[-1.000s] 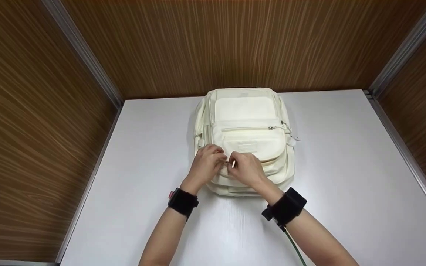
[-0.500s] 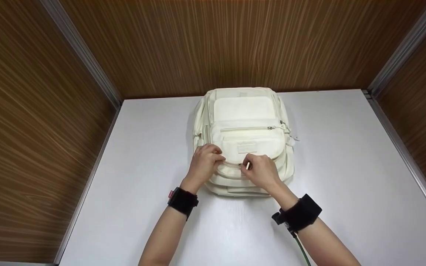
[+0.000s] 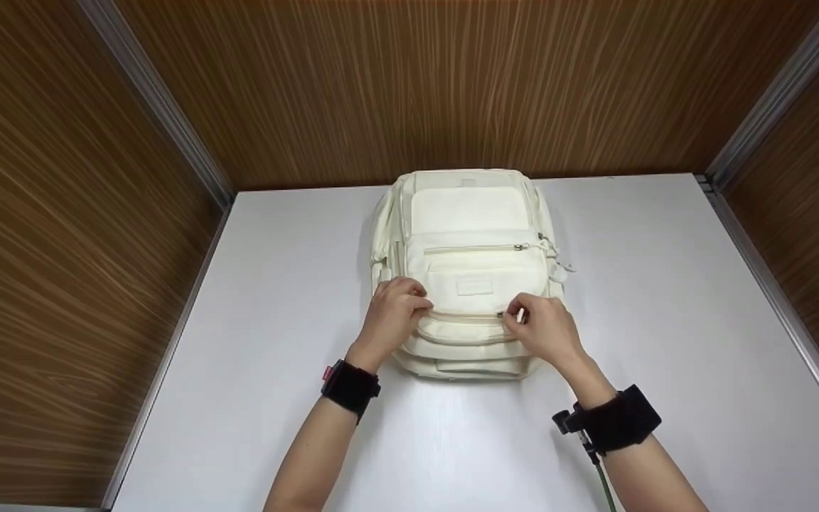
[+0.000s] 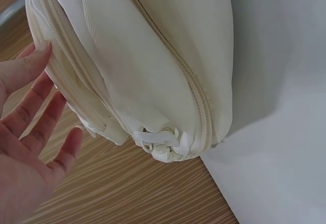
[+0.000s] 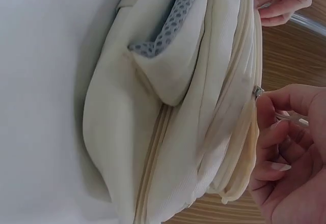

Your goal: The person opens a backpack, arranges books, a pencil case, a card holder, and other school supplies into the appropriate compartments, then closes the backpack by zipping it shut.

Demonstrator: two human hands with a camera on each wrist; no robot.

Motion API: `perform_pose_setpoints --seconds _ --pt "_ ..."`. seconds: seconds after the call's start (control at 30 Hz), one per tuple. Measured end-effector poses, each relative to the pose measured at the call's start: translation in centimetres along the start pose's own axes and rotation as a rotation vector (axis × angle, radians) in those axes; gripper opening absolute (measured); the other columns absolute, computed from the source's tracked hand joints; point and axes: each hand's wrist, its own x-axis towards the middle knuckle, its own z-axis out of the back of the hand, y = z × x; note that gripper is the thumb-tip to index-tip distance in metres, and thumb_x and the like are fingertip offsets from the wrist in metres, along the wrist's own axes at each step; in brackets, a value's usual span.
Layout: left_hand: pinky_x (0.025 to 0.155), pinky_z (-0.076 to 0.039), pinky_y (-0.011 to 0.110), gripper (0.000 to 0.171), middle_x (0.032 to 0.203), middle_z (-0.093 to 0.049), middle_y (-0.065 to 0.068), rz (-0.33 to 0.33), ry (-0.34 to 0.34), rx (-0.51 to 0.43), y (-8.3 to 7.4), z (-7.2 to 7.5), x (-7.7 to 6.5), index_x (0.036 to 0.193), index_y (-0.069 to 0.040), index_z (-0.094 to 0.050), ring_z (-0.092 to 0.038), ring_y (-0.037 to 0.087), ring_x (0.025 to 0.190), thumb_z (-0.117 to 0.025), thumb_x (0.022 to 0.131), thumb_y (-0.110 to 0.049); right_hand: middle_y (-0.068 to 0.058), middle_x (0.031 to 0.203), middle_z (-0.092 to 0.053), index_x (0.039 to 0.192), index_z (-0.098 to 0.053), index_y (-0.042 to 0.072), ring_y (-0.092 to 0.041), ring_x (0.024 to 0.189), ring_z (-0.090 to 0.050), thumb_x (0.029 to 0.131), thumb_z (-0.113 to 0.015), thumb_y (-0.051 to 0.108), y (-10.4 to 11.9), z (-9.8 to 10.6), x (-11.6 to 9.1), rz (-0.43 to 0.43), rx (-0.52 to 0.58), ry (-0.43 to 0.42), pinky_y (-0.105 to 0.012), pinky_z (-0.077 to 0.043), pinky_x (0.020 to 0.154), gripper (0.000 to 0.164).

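Note:
A cream backpack point(image 3: 473, 213) lies on the white table, its front pockets facing up. With thumb and forefinger my left hand point(image 3: 392, 316) pinches the edge of the lower front pocket, near the left end of its curved zipper point(image 3: 463, 317). The other left fingers are spread in the left wrist view. My right hand point(image 3: 544, 327) pinches the zipper pull point(image 5: 291, 118) of that same zipper toward its right side. The metal slider point(image 5: 258, 90) shows right at the fingertips. Between the hands, the zipper track lies in a nearly straight line.
A second zipper with a metal slider point(image 3: 520, 247) crosses the bag higher up. White cords and a tag point(image 3: 559, 270) hang at its right side. Wood-grain panels point(image 3: 466, 85) stand behind and on both sides of the table point(image 3: 296, 284). A green cable point(image 3: 605, 487) trails from the right wristband.
My right hand has moved to the right along the pocket zipper, taking the pull and slider from beside the left hand to the right side. My left hand stays nearly in place.

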Motion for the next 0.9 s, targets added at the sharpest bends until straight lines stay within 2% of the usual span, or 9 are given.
perform_pose_setpoints --seconds 0.17,0.3,0.47,0.57,0.73,0.9 --pt "0.096 -0.04 0.044 0.008 0.098 -0.067 0.002 -0.002 0.037 0.019 -0.8 0.0 0.4 0.086 -0.015 -0.078 -0.059 0.022 0.102 -0.075 0.082 -0.009 0.0 0.071 -0.067 0.082 -0.072 0.007 -0.013 0.058 -0.055 0.085 -0.073 0.011 -0.8 1.0 -0.2 -0.073 0.003 0.047 -0.032 -0.043 0.052 0.006" --pt "0.101 -0.037 0.046 0.005 0.101 -0.066 0.0 -0.036 0.059 0.068 -1.9 -0.5 0.9 0.089 -0.017 -0.077 -0.057 0.022 0.107 -0.073 0.086 -0.018 -0.002 0.079 -0.071 0.088 -0.076 0.006 -0.014 0.061 -0.057 0.087 -0.073 0.015 -1.0 1.3 -0.2 -0.107 -0.001 0.082 -0.033 -0.044 0.052 0.009" --pt "0.106 -0.034 0.044 0.02 0.119 -0.062 0.003 -0.104 0.103 0.147 -3.3 -1.8 1.5 0.103 -0.019 -0.075 -0.052 0.025 0.12 -0.073 0.089 -0.032 -0.002 0.08 -0.072 0.088 -0.077 0.007 -0.013 0.059 -0.055 0.087 -0.074 0.018 -1.0 1.3 -0.1 -0.122 -0.009 0.095 -0.033 -0.042 0.051 0.011" --pt "0.108 -0.032 0.048 0.021 0.127 -0.059 0.005 -0.133 0.113 0.197 -3.9 -2.8 1.7 0.106 -0.019 -0.075 -0.048 0.028 0.127 -0.073 0.088 -0.032 -0.001 0.079 -0.072 0.088 -0.077 0.008 -0.013 0.058 -0.054 0.087 -0.075 0.019 -0.9 1.3 -0.1 -0.118 -0.009 0.092 -0.033 -0.042 0.051 0.011" --pt "0.106 -0.035 0.054 0.013 0.12 -0.063 0.004 -0.168 0.059 0.233 -4.2 -3.7 1.6 0.097 -0.017 -0.077 -0.05 0.031 0.126 -0.075 0.086 -0.024 -0.001 0.081 -0.072 0.089 -0.077 0.008 -0.015 0.06 -0.055 0.088 -0.073 0.018 -1.2 1.5 -0.3 -0.085 -0.007 0.096 -0.034 -0.041 0.051 0.01" --pt "0.104 -0.037 0.056 0.006 0.114 -0.067 0.005 -0.188 -0.002 0.178 -4.2 -3.8 1.5 0.088 -0.015 -0.077 -0.057 0.034 0.12 -0.074 0.086 -0.019 -0.005 0.088 -0.074 0.091 -0.078 0.009 -0.024 0.078 -0.068 0.088 -0.074 0.015 -2.0 2.1 -0.6 -0.083 0.014 0.074 -0.043 -0.051 0.065 0.007"
